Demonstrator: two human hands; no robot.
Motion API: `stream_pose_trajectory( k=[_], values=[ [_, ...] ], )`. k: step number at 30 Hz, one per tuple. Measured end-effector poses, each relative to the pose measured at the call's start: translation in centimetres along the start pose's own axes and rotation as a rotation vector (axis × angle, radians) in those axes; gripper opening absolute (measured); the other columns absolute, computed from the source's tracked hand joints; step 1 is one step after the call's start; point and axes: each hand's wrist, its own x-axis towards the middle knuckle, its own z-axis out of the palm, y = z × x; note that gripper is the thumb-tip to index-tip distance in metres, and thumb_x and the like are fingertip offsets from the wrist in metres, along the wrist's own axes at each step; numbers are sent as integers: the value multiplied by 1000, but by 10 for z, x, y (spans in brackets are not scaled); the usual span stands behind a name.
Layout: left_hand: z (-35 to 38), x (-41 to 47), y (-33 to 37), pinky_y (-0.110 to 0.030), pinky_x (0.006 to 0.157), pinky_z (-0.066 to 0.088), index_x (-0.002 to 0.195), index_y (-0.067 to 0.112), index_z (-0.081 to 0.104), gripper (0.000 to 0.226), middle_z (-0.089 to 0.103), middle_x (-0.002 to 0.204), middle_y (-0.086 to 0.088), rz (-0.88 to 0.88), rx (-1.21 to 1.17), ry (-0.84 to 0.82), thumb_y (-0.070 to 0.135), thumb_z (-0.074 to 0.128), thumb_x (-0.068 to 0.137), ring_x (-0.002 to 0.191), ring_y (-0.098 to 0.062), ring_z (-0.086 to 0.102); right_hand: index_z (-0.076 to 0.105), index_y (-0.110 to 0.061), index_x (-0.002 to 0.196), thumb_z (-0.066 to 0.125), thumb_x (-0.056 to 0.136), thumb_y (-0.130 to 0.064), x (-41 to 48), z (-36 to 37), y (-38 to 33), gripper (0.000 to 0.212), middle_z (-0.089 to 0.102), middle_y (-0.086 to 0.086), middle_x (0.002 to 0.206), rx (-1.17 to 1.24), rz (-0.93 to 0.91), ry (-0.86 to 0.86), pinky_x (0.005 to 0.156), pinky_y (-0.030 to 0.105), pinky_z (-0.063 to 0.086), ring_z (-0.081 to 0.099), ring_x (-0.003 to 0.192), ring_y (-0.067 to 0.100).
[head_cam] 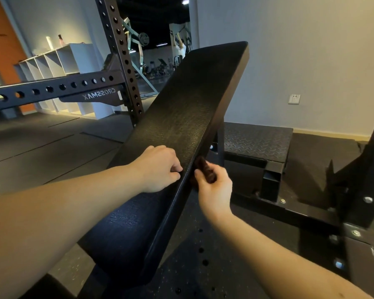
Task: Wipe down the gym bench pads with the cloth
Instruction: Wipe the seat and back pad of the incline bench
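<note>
A long black textured bench pad [188, 100] rises at an incline from the lower middle toward the upper right. My left hand [160, 169] rests on its top face near the right edge, fingers curled, with nothing visible in it. My right hand [214, 186] is at the pad's right side edge, gripping a bunched dark brown cloth [204, 169] pressed against that edge. A second black pad [52, 285] peeks in at the bottom left corner.
A black perforated rack upright [121, 52] and crossbar [52, 89] stand to the left behind the pad. White cubby shelves [58, 61] line the far left wall. A diamond-plate platform [257, 141] and black frame beams [289, 212] lie to the right on rubber flooring.
</note>
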Motion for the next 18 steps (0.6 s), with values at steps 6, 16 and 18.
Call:
stream_pose_trajectory(
  k=[6, 16, 18],
  values=[
    [4, 2, 1, -40, 113, 33, 118, 29, 74, 23, 58, 105, 19, -16, -64, 50, 34, 62, 99, 103, -1, 47, 71, -25, 106, 72, 92, -6, 24, 2, -7, 23, 68, -5, 107, -3, 5, 56, 101, 42, 54, 65, 101, 6],
    [2, -9, 8, -36, 114, 32, 135, 26, 65, 34, 64, 124, 9, -46, -46, 14, 27, 58, 102, 119, -10, 55, 66, -28, 116, 65, 98, -12, 30, 7, -11, 24, 67, -6, 112, 80, 122, 89, 105, 40, 51, 63, 102, 5],
    [2, -13, 8, -37, 114, 33, 135, 26, 65, 34, 63, 125, 9, -38, -38, -4, 28, 59, 101, 120, -10, 54, 64, -27, 108, 65, 98, -12, 0, 6, 4, 18, 68, -5, 105, 65, 144, 19, 100, 45, 55, 65, 100, 9]
  ],
)
